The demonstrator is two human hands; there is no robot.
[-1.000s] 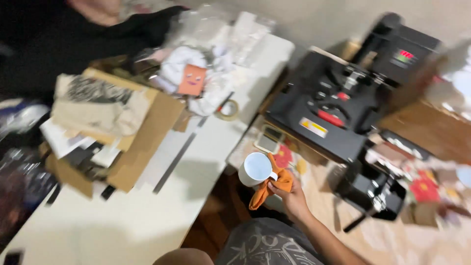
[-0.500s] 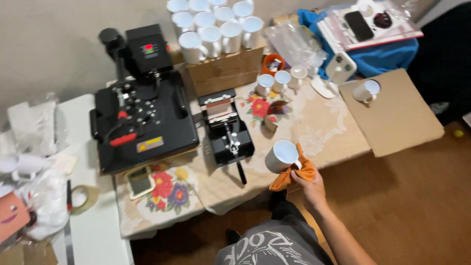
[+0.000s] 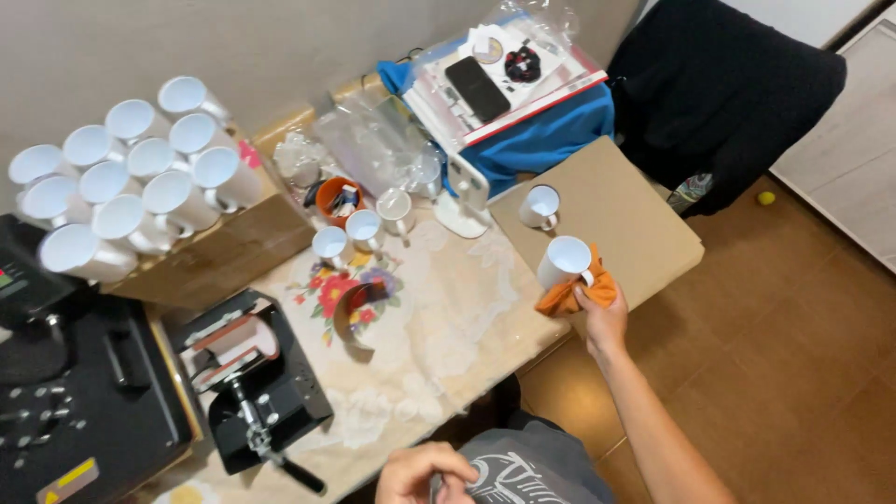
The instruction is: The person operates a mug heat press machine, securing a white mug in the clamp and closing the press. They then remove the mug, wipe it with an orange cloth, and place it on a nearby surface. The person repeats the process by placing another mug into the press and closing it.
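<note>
Cardboard sheet (image 3: 635,219): flat, tan, right of frame centre, carrying a second white mug (image 3: 540,206).
White mug (image 3: 564,262): plain, cylindrical, upright, long axis vertical, mouth facing up, handle toward lower right; sits at the sheet's lower left edge.
Orange cloth (image 3: 571,294): bunched under the mug.
Right hand (image 3: 605,313): grasping cloth and mug.
Left hand (image 3: 425,474): bottom centre, fingers curled, clenched at the shirt.
</note>
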